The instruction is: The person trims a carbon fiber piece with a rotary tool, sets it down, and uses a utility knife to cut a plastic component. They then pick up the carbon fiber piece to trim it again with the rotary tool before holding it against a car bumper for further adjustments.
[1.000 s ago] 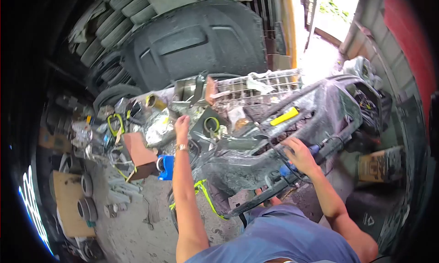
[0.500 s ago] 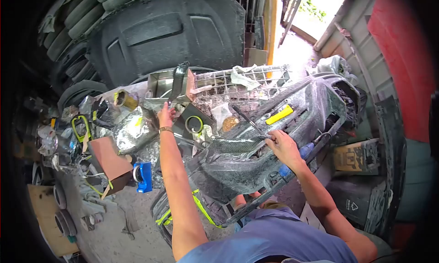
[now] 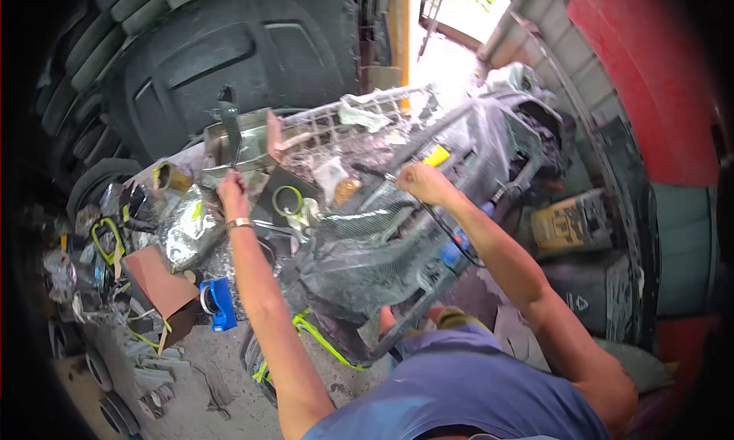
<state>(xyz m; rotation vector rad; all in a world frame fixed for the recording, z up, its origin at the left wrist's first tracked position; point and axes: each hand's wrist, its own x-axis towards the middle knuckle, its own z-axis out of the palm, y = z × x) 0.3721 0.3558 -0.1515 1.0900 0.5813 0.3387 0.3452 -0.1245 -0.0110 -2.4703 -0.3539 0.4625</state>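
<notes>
Now, right hand point(image 3: 419, 182) tight around a dark rod point(image 3: 373, 172); left hand point(image 3: 232, 189) beside the foil point(image 3: 183, 230), grip unclear.

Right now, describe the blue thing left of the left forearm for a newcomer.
Start at the big black moulded panel up top, then drop to the brown cardboard box. The blue holder sits just right of that box, bright blue with a white ring, unlike the grey clutter around.
</notes>
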